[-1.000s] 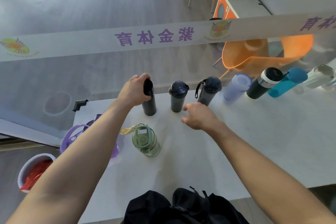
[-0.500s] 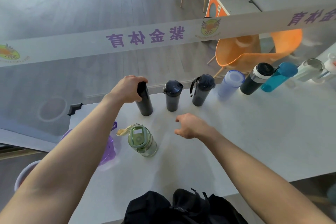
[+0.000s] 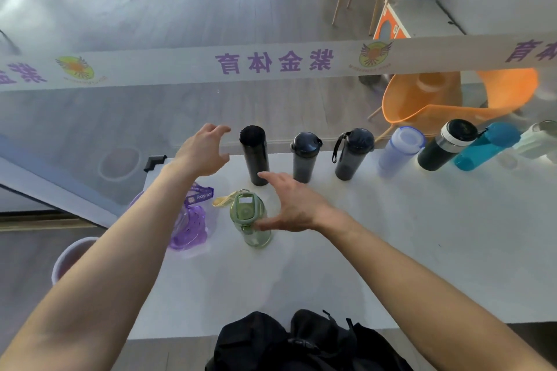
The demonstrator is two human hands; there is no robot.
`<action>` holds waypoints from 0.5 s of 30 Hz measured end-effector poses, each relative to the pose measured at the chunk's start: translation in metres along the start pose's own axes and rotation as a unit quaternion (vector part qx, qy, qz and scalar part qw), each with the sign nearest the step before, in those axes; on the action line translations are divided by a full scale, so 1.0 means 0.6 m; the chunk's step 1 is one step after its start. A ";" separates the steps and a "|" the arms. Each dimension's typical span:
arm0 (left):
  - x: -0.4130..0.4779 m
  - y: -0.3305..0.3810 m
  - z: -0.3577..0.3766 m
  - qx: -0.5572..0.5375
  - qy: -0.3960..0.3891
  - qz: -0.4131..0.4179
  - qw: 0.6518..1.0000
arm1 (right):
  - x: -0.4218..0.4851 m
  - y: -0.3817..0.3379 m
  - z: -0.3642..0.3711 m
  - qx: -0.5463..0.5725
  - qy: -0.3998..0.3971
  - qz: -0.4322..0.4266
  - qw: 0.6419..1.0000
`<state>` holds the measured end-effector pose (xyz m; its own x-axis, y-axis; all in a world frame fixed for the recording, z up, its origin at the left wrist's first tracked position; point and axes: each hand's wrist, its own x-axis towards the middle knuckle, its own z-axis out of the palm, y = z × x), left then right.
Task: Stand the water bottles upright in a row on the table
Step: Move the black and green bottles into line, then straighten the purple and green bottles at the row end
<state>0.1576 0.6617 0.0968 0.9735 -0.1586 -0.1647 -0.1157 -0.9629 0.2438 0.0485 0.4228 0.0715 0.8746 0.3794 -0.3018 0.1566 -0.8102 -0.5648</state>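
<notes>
Several bottles stand upright in a row along the far edge of the white table [image 3: 391, 250]: a slim black bottle [image 3: 254, 156] at the left end, then a dark grey one [image 3: 304, 159], a dark one with a strap [image 3: 351, 155], a pale lilac one [image 3: 399, 149], a black one with a white collar [image 3: 444, 146], a teal one [image 3: 485, 146] and a whitish one [image 3: 536, 140]. Nearer me stands a green bottle [image 3: 250, 220] with a yellow strap, and a purple bottle [image 3: 190, 226] is partly hidden by my left arm. My left hand [image 3: 203, 150] hovers open just left of the black bottle. My right hand [image 3: 289, 205] is open, fingers beside the green bottle.
A black bag [image 3: 301, 343] lies at the table's near edge. A white banner with purple characters [image 3: 271, 63] stretches across behind the table. Orange chairs [image 3: 452, 99] stand beyond the far right. A bucket [image 3: 70, 259] sits on the floor at the left.
My left hand has let go of the slim black bottle and opened beside it. My right hand has moved left and toward me, up to the green bottle.
</notes>
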 end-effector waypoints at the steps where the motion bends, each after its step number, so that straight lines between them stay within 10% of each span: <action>1: -0.023 -0.016 -0.003 0.004 0.000 -0.021 1.000 | 0.001 -0.015 0.009 -0.006 0.003 -0.009 1.000; 9: -0.177 -0.156 0.022 0.035 -0.065 -0.173 0.982 | 0.020 -0.069 0.096 -0.036 0.076 -0.050 0.995; 15: -0.199 -0.220 0.111 0.025 -0.076 -0.123 0.989 | 0.064 -0.094 0.089 -0.032 0.119 -0.020 0.992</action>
<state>0.0433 0.7932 0.0206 0.9332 0.0538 -0.3552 0.1072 -0.9854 0.1325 0.0489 0.5066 0.0506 0.9498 0.3009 -0.0857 0.2147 -0.8261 -0.5210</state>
